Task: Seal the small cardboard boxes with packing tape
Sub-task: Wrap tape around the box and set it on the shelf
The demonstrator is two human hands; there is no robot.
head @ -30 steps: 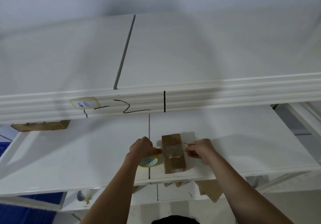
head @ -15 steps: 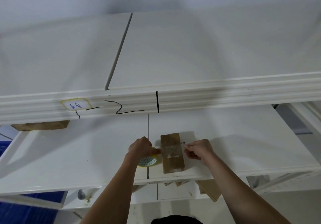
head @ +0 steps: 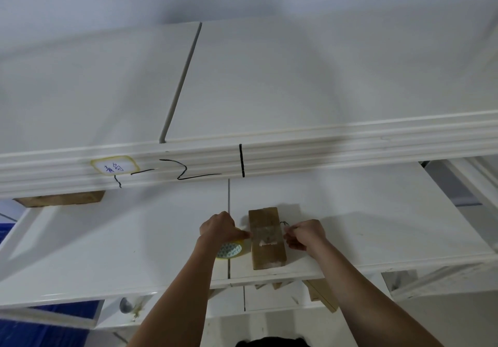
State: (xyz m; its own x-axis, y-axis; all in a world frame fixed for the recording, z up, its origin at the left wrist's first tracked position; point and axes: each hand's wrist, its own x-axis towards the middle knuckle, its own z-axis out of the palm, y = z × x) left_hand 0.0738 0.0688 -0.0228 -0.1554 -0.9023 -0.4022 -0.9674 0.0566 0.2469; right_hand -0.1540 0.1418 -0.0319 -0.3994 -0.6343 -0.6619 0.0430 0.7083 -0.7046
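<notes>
Your small cardboard box (head: 266, 237) lies flat on the white table (head: 107, 239), near its front edge and just right of the seam between the two panels, long side running away from you. A strip of clear packing tape (head: 265, 235) runs across its top, from the left side to the right.

Your left hand (head: 219, 228) sits just beside the box's left side with its grip clenched around the tape roll (head: 229, 249), whose patterned core and yellow rim peek out under the wrist. Holding the roll low and tight against the box probably keeps the strip taut, so it lies down without wrinkles. Your right hand (head: 304, 235) is at the box's right side, fingers curled in a pinch; it appears to be grasping the free end of the tape, though the film is too clear to be sure. A small dark squiggle near those fingertips can't be made out.

You look to be midway through one band: the strip spans the top but is not yet cut from the roll. Next you'd likely press both ends down the sides and then tear the tape.

Above the work surface a stack of white moulded panels (head: 269, 155) carries black marker lines and a yellow-edged label (head: 114, 168)
</notes>
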